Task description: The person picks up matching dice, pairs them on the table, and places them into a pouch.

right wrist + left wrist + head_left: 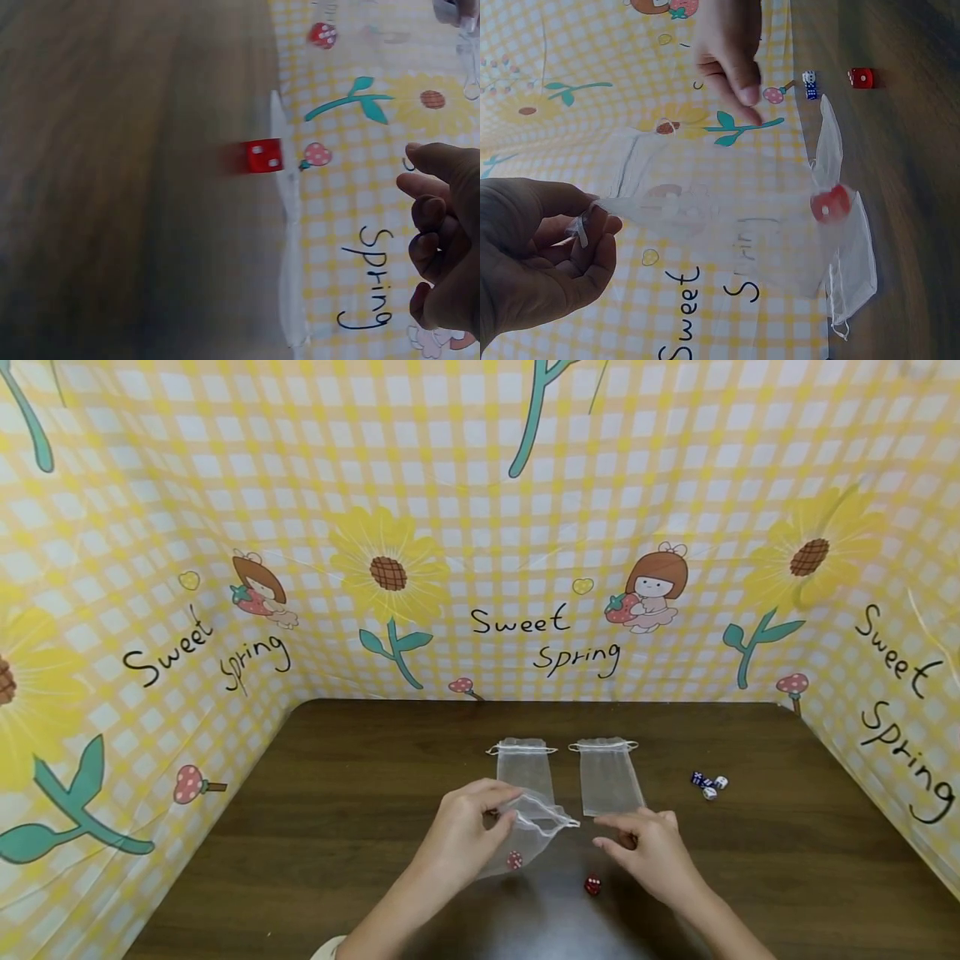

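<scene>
My left hand (463, 831) pinches the rim of a sheer white drawstring bag (536, 842), which hangs above the table with its mouth spread. Through the mesh a red die (829, 204) shows at the bag's bottom. Just right of the bag's mouth hovers my right hand (654, 853), holding nothing, with thumb and index finger apart; the other fingers bend inward in the right wrist view. Below and between the hands, a second red die (592, 885) lies on the table.
Two more sheer drawstring bags lie flat farther back, a left one (517, 764) partly behind the held bag and a right one (609, 781). Several dice, blue (697, 778) and white (722, 782), cluster to the right. A checked yellow cloth (517, 560) walls the dark wooden table (360, 752).
</scene>
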Available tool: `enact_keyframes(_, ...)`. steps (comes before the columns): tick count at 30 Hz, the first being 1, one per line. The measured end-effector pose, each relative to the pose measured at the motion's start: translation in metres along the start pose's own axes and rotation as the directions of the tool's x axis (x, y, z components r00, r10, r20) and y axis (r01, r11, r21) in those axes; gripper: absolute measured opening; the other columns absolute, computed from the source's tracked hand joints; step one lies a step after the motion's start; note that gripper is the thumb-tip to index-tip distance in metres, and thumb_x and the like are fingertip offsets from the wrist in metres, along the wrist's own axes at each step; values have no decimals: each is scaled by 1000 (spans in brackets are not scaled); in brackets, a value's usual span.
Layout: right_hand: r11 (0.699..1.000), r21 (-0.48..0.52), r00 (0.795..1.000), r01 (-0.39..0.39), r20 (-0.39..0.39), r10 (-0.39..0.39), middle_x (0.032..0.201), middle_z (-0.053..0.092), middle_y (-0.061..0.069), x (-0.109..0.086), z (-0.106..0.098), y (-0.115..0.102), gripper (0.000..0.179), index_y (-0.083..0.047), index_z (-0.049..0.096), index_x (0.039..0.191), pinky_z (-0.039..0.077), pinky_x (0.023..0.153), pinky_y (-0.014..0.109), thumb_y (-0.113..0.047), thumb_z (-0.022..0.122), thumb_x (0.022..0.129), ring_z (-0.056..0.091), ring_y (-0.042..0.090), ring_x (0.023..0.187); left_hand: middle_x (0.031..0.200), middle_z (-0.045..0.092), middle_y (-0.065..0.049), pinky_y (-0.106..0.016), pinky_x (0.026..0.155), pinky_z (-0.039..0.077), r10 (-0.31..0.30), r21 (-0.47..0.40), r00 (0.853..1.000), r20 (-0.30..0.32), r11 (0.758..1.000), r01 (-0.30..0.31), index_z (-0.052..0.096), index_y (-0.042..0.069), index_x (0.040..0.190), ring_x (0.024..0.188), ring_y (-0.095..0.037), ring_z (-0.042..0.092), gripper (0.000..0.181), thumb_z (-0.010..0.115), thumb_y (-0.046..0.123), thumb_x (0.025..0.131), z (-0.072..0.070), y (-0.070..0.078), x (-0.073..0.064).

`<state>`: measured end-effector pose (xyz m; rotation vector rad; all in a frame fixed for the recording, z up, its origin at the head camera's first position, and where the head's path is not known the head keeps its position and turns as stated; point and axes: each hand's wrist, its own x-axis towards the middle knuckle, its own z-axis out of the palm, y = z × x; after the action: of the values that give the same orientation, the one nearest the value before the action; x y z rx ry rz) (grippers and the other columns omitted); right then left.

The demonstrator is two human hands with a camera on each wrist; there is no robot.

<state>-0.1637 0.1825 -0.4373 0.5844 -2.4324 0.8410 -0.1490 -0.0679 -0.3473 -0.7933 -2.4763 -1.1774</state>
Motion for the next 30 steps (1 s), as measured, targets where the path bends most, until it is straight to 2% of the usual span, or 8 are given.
enact_keyframes(4,998,-11,993,-56,101,57,53,26,-24,-4,3,3,22,-11,74,89,22,66,33,-13,80,68,31,-3,55,98,66,-7,-19,64,49,-5,2,1000,0,1000,5,69,-3,103,79,-12,59,23,66,-6,80,-1,0,0)
enact_keyframes(9,997,-36,979,-72,187,77,53,30,-23,-8,5,6,22,-11,74,91,23,65,33,-16,80,70,34,-3,59,98,66,-7,-21,66,50,-4,8,1000,-2,1000,4,69,-2,103,84,-15,61,23,66,-5,80,-2,0,-1)
enact_keyframes(11,996,-55,967,-66,241,77,53,32,-23,-9,5,7,22,-12,74,91,23,65,33,-20,79,71,35,-3,58,98,66,-7,-21,66,50,-2,11,1000,-3,1000,3,69,-2,103,85,-16,61,23,66,-5,80,-2,1,-1)
enact_keyframes(15,995,-84,929,-50,361,77,51,37,-22,-10,5,10,25,-12,74,93,23,63,32,-28,77,73,34,-3,55,98,66,-8,-20,64,49,-2,9,1000,-4,1000,2,69,-2,103,83,-14,61,23,66,-6,80,-2,0,-1)
enact_keyframes(18,996,-76,904,-54,420,81,49,38,-21,-12,7,10,25,-13,74,90,22,61,31,-31,77,72,34,-3,51,98,66,-8,-19,63,49,-5,6,1000,-5,1000,5,69,-2,102,81,-13,60,23,66,-6,79,-2,0,-1)
enact_keyframes(23,997,-58,880,-52,469,73,47,38,-22,-12,11,9,16,-19,73,84,22,60,31,-28,77,71,36,-5,50,98,66,-8,-19,62,49,-1,14,1000,-10,1000,1,69,-3,102,80,-13,60,23,67,-5,79,-2,-1,-2)
enact_keyframes(30,997,-79,890,1,455,35,49,39,-24,-13,15,8,10,-25,71,75,23,60,33,-27,78,68,38,-5,54,97,66,-8,-19,64,49,-1,7,1000,-4,1000,1,69,-3,102,81,-14,60,23,66,-5,80,-1,-2,-2)
